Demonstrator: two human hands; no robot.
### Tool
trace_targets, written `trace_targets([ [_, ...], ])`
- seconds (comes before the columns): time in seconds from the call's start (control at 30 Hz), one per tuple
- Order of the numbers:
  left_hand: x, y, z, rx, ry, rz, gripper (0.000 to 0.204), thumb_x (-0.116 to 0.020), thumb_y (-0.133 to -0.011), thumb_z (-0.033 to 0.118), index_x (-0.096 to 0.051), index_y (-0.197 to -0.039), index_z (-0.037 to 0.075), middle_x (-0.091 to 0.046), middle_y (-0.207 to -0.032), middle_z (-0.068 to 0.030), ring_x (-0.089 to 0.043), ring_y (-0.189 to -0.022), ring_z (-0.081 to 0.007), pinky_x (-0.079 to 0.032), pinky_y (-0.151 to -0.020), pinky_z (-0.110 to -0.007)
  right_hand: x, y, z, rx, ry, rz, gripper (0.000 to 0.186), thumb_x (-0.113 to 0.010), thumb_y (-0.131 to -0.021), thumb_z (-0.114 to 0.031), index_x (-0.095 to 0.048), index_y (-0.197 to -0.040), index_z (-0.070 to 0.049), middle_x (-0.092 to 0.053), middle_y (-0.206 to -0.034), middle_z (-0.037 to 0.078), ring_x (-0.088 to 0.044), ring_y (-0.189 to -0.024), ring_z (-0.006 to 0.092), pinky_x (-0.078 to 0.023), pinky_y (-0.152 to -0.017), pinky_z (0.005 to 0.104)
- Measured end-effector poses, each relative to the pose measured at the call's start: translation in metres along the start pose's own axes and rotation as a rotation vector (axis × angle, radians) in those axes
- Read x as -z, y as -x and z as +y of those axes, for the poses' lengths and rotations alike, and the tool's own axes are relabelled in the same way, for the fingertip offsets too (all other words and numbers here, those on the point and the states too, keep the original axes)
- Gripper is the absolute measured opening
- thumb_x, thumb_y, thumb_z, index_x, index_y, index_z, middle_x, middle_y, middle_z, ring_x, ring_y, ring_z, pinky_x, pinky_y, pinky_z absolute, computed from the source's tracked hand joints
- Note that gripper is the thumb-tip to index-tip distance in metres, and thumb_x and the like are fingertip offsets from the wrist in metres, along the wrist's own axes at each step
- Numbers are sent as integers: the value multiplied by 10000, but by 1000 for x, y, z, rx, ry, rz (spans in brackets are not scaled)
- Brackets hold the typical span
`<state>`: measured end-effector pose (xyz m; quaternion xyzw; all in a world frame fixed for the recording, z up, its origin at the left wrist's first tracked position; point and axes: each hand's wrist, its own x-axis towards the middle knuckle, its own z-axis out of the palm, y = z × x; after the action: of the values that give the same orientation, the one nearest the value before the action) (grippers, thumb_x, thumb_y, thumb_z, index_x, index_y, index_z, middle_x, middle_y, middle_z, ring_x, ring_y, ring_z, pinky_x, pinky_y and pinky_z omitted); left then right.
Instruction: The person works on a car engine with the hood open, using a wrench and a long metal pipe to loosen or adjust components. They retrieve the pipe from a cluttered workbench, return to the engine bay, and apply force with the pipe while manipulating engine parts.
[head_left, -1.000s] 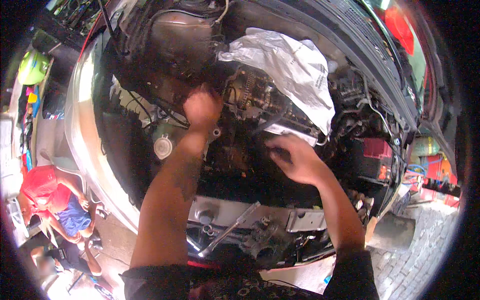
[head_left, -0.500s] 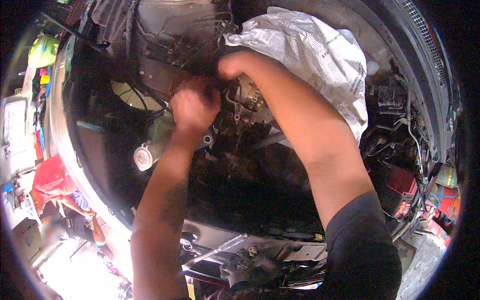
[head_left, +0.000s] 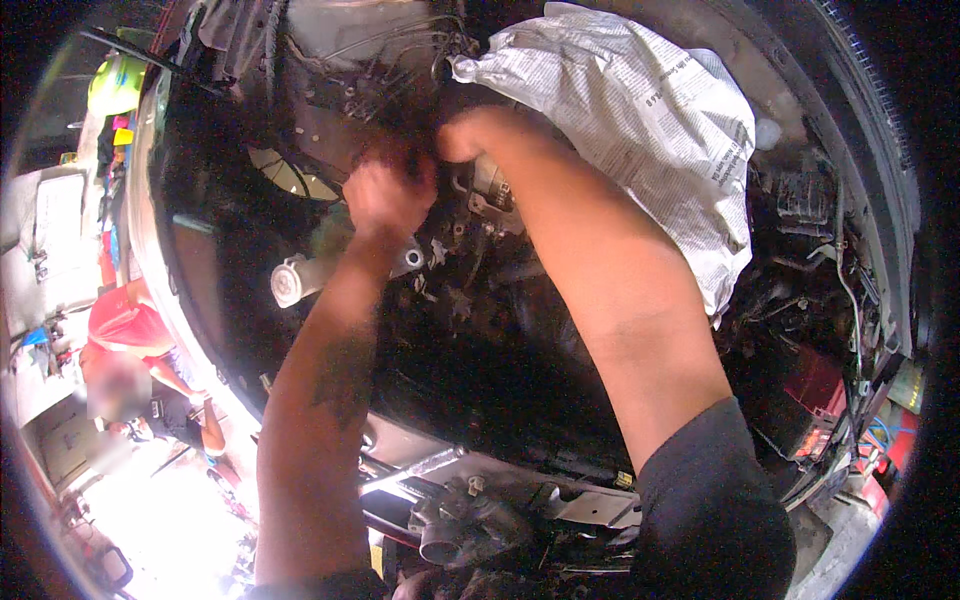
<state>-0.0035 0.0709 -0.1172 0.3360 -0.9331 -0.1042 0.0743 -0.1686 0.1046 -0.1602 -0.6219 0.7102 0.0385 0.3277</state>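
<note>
Both of my hands reach deep into a car's engine bay. My left hand [head_left: 388,195] is closed, knuckles up, its fingertips lost in the dark between engine parts; what it grips is hidden. Just to its right and a little farther in, my right hand [head_left: 472,133] bends down with curled fingers around something I cannot make out. A metal engine part with a bracket [head_left: 490,185] lies beneath my right wrist. Near my left wrist are a white round-capped reservoir [head_left: 290,283] and a metal eyelet [head_left: 413,258]. Crumpled newspaper [head_left: 640,110] covers parts beyond my right forearm.
A ratchet-like metal bar [head_left: 425,468] lies across the front frame near my left forearm. A dark red box, perhaps a battery [head_left: 815,380], sits at the right. Hoses and pipes [head_left: 845,290] run along the right side. Outside at left, a person in red [head_left: 130,325] is near another person.
The view has shifted slightly, so the engine bay and newspaper appear moved to the right. My hands stay at the same spot, with only small movement.
</note>
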Motion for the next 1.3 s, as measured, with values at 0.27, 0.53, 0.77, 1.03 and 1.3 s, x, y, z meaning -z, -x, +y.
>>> trace_targets([
  [0.27,-3,-1,12,245,4,16,369,-676,-796,384,-697,-1063,129,-713,-952,-161,-684,-891,-385,-547,-794,-501,-19,-4,3,-128,-215,117,355,-508,-941,-310,-691,-1185,-127,-631,-1295,127,-613,-1166,319,-483,-975,463],
  [0.53,-4,1,18,395,-64,-77,540,-752,-726,538,-727,-952,48,-719,-922,-199,-702,-876,-375,-557,-782,-473,-46,-26,11,-281,-613,338,340,-704,-800,-293,-732,-1088,-114,-692,-1174,136,-674,-994,305,-508,-925,436],
  [0.77,-10,-5,21,247,-81,54,505,-698,-768,558,-738,-904,74,-723,-871,-167,-709,-821,-360,-567,-728,-476,-47,-31,16,-324,-526,468,296,-625,-870,-302,-715,-1044,-80,-695,-1058,158,-669,-918,345,-507,-859,475],
  [1.03,-13,1,21,162,-103,46,457,-667,-795,526,-739,-855,79,-726,-849,-143,-717,-810,-336,-578,-703,-454,-29,-14,11,-336,-451,607,318,-536,-950,-313,-695,-993,-42,-698,-926,183,-664,-831,391,-507,-784,520],
  [1.3,-4,-5,16,151,-138,-65,410,-687,-793,477,-734,-889,80,-729,-910,-131,-718,-865,-309,-577,-748,-429,-40,162,-91,-207,-326,908,398,-540,-959,-304,-597,-1214,-4,-587,-1201,288,-579,-1105,447,-460,-984,507],
])
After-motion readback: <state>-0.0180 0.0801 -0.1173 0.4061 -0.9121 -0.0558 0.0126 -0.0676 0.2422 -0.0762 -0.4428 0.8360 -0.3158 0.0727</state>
